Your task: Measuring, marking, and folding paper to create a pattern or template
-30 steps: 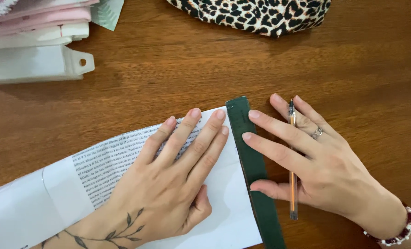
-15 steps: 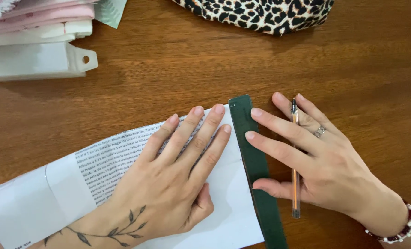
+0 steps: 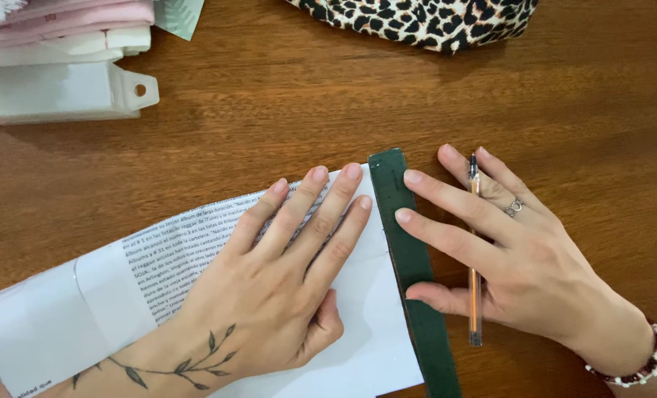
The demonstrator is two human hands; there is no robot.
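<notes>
While the left hand (image 3: pixel 284 295) lies flat and open on the thin paper (image 3: pixel 373 324), it looks light and easily creased. Fingers of the right hand (image 3: pixel 520 273) press the stiff green ruler (image 3: pixel 409 258), a pen (image 3: pixel 474 250) tucked between them.

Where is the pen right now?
The pen lies lengthwise between the right hand's fingers, just right of the green ruler.
</notes>
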